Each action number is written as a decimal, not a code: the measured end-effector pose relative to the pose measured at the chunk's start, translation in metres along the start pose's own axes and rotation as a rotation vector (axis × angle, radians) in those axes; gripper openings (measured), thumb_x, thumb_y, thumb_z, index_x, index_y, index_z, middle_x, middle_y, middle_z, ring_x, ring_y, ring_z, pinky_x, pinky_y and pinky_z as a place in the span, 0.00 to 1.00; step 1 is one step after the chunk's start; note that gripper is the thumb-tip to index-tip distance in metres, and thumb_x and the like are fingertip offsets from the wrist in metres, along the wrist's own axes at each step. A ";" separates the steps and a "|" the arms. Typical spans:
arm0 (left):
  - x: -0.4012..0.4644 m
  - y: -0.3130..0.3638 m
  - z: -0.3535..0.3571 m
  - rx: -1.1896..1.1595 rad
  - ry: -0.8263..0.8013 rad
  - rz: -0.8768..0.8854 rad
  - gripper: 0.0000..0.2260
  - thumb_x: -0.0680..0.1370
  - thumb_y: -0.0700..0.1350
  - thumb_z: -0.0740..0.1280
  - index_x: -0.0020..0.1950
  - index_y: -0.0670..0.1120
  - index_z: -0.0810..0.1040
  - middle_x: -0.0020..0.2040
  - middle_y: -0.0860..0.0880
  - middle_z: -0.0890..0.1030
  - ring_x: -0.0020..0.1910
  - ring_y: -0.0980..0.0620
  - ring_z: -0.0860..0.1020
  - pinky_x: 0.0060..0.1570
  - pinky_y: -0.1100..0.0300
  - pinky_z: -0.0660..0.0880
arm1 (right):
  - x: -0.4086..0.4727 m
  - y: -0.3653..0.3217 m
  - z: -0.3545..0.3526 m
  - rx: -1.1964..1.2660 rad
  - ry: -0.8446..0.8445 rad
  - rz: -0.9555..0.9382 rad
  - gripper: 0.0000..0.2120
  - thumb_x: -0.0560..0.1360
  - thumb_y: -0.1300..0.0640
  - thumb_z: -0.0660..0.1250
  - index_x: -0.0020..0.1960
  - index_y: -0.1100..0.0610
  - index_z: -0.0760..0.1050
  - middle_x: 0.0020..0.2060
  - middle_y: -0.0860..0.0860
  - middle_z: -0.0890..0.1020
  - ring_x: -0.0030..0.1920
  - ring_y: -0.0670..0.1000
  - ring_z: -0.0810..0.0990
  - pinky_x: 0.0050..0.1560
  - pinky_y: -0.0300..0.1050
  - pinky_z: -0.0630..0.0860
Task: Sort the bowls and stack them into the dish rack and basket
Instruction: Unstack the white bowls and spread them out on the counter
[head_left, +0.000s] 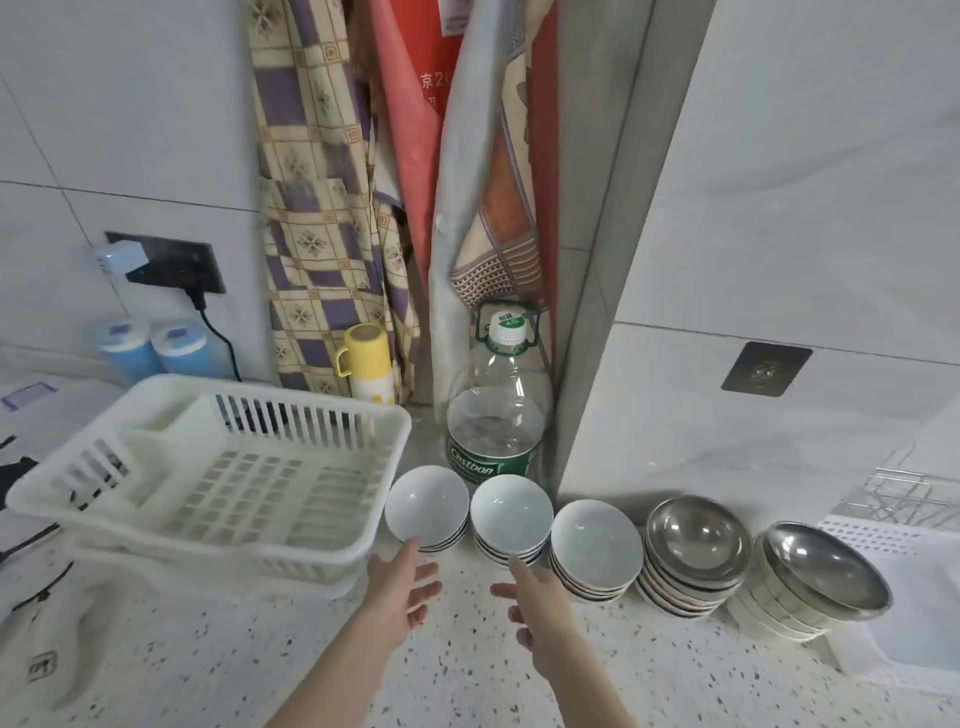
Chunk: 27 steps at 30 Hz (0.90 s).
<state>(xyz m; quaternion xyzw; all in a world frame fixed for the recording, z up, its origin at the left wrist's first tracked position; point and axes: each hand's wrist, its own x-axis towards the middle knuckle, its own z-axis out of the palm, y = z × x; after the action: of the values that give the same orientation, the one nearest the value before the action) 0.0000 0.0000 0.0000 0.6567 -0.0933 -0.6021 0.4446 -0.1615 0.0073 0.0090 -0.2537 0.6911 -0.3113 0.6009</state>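
Five stacks of bowls stand in a row on the speckled counter. The left three are white ceramic stacks (427, 504), (511, 513), (595, 545). To their right stand a stack topped by a steel bowl (698, 543) and another steel-topped stack (826, 569). A white plastic dish rack (218, 467) sits empty at the left. My left hand (400, 587) is open, fingertips near the leftmost white stack. My right hand (535, 597) is open, its fingers reaching toward the second white stack. Neither hand holds anything.
A large clear water bottle (496, 415) stands behind the white bowls, a yellow thermos (369, 364) beside hanging aprons. Two blue-lidded jars (156, 348) and a wall socket (171, 262) are at the left. A white basket edge (878, 538) and wire rack (893, 493) lie at the right.
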 end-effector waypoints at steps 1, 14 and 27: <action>0.006 0.004 -0.001 -0.009 -0.003 0.003 0.24 0.81 0.51 0.64 0.73 0.47 0.58 0.48 0.43 0.83 0.38 0.47 0.80 0.31 0.61 0.66 | 0.005 -0.003 0.008 0.029 0.017 -0.004 0.18 0.80 0.50 0.60 0.65 0.59 0.67 0.46 0.54 0.84 0.31 0.49 0.65 0.23 0.37 0.58; 0.034 0.018 -0.006 0.241 -0.074 0.150 0.09 0.82 0.38 0.57 0.59 0.51 0.64 0.39 0.42 0.83 0.25 0.50 0.76 0.17 0.67 0.60 | 0.036 0.001 0.057 0.101 0.533 -0.158 0.12 0.77 0.55 0.60 0.58 0.58 0.73 0.43 0.52 0.85 0.49 0.59 0.80 0.52 0.55 0.78; 0.043 0.017 -0.007 0.174 -0.119 0.138 0.11 0.82 0.35 0.55 0.43 0.47 0.72 0.30 0.43 0.82 0.25 0.53 0.73 0.22 0.64 0.68 | 0.039 -0.006 0.070 0.160 0.640 -0.280 0.24 0.76 0.64 0.59 0.70 0.53 0.68 0.53 0.55 0.82 0.37 0.52 0.84 0.32 0.40 0.71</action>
<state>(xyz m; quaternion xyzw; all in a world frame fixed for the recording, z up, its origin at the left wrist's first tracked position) 0.0247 -0.0353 -0.0193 0.6479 -0.2165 -0.5976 0.4198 -0.0984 -0.0339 -0.0190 -0.1877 0.7762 -0.5075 0.3237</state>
